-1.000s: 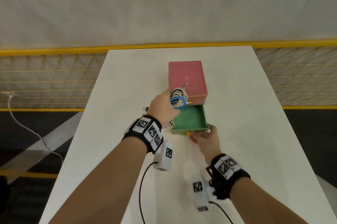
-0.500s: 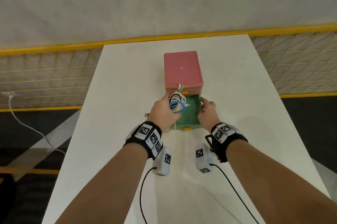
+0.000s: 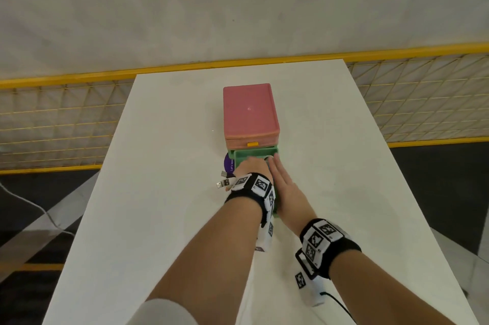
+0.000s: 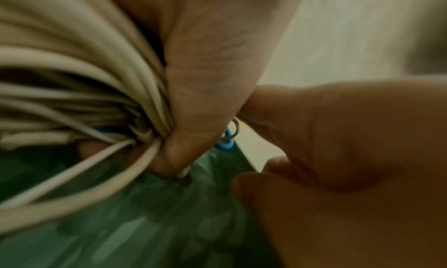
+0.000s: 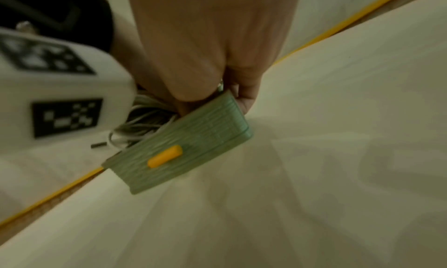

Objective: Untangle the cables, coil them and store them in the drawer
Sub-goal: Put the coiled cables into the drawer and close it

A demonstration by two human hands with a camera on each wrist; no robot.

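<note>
I am gripping the coiled cable bundle [image 4: 72, 92] in my left hand [image 3: 250, 167], my fingers curled round its pale loops and pinching them together, with a bit of blue cable [image 4: 226, 145] peeking out beside my fingertip. In the left wrist view the bundle is sitting just above the green floor of the drawer [image 3: 254, 153], inside its walls; whether it is touching the floor I cannot tell. The green drawer is standing pulled out toward me at 6 o'clock of the pink drawer box [image 3: 250, 110], which is resting near the middle of the white table [image 3: 158, 139]. Above the open drawer, a closed drawer front is showing a small yellow handle [image 3: 251, 144].

My right hand [image 3: 284, 189] is lying alongside the left at its 3 o'clock, fingers stretched nearly straight and reaching into the drawer beside the bundle, holding nothing. In the right wrist view the fingers are dipping behind the drawer's front panel, whose own yellow handle [image 5: 165, 156] is facing the camera.

Two loose USB plugs [image 3: 224, 180] are sticking out on the table at 9 o'clock of my left wrist, outside the drawer. A purple round object [image 3: 229, 163] is lying against the drawer's left wall, partly hidden.
</note>
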